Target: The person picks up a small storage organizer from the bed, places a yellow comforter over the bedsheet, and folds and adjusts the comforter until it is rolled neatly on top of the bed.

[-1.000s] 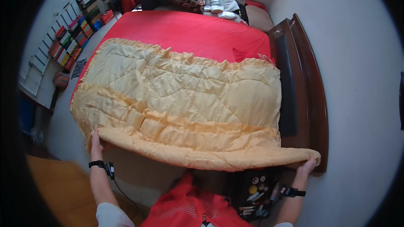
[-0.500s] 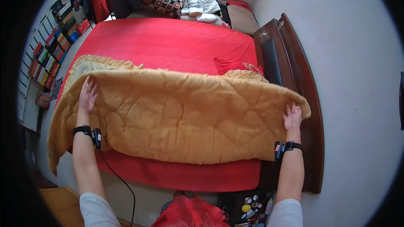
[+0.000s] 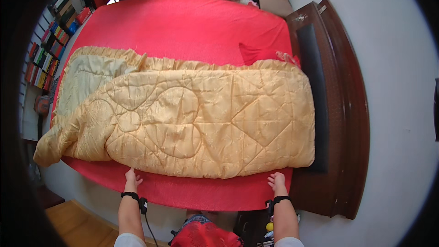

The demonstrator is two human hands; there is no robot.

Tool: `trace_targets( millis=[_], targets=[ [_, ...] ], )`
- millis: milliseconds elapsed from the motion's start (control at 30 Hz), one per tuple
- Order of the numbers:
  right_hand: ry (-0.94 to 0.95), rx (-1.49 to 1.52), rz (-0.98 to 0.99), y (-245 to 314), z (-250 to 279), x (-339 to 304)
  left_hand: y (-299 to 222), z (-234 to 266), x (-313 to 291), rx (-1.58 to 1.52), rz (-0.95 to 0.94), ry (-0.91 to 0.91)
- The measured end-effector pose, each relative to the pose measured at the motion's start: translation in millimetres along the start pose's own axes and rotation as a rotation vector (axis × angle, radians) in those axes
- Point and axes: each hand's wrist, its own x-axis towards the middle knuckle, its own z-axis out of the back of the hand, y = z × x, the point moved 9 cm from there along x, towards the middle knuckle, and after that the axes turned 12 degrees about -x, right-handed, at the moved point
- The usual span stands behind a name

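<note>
I judge this to be the folding step: the gold quilted comforter (image 3: 215,121) lies doubled on the red bedsheet (image 3: 183,23), my left hand (image 3: 132,179) and right hand (image 3: 277,181) are empty, fingers loosely apart, and regripping calls for pinching its near edge.

In front of you, a padded golden-yellow quilt (image 3: 219,121) lies doubled over lengthwise across the red-sheeted bed (image 3: 183,23). You see stitched loops and a diamond on its top layer, a ruffled border along the far edge and a paler face at far left. Its left end bunches past the mattress edge; its right end sits by the headboard (image 3: 350,110).
</note>
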Motion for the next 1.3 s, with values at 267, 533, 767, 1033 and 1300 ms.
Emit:
trace_targets(
  millis=[267,533,767,1033,1300],
  targets=[
    [0.098,0.791,-0.052,6.2,-39.6,33.7,-12.1,-35.4,41.3,-0.811,0.007,0.415],
    [0.261,0.943,0.204,84.5,-18.8,26.4,-73.5,-66.4,29.1,-0.766,-0.056,0.623],
    [0.116,0.898,0.412,136.8,19.1,-72.2,-158.3,-13.5,0.6,-0.592,-0.461,0.393],
    [0.316,1.084,0.687,166.6,39.7,-103.9,-169.1,-1.6,-81.5,-0.652,-0.909,0.248],
    [0.125,0.678,0.027,-140.9,6.5,-22.4,-13.1,102.5,74.1,0.019,-0.281,0.125]
  ],
)
